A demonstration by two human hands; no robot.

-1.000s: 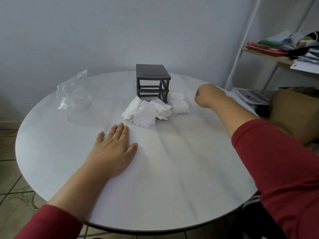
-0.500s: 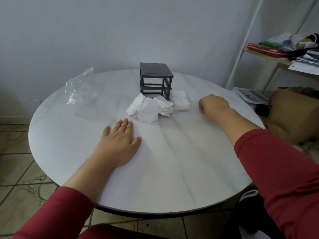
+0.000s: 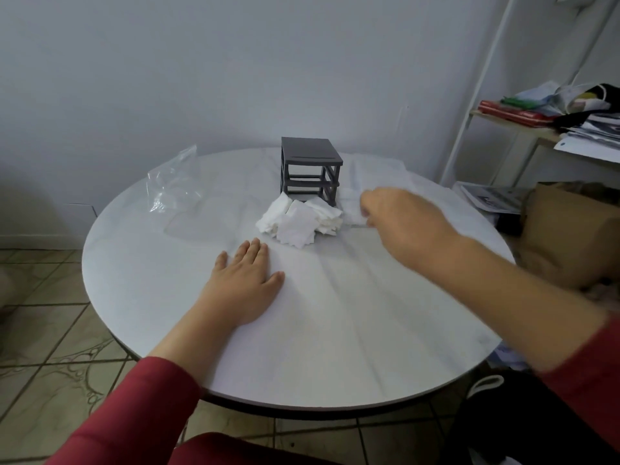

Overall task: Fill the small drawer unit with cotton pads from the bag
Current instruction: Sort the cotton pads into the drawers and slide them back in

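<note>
A small dark grey drawer unit (image 3: 310, 169) stands at the far middle of the round white table (image 3: 335, 330); its front slots look open. A loose pile of white cotton pads (image 3: 298, 221) lies just in front of it, and more pads (image 3: 350, 206) lie to its right. The clear plastic bag (image 3: 174, 182) lies crumpled at the far left. My left hand (image 3: 243, 283) rests flat on the table, short of the pile. My right hand (image 3: 399, 216) is blurred, with its curled fingers at the right-hand pads; a grip on them is not discernible.
A white shelf frame (image 3: 476, 95) stands to the right with papers and a red folder (image 3: 513, 112) on it. A brown cardboard box (image 3: 570, 229) sits beside the table's right edge. The floor below is tiled.
My right hand has moved left from the table's right side to the pads beside the drawer unit. My left hand has stayed flat on the table.
</note>
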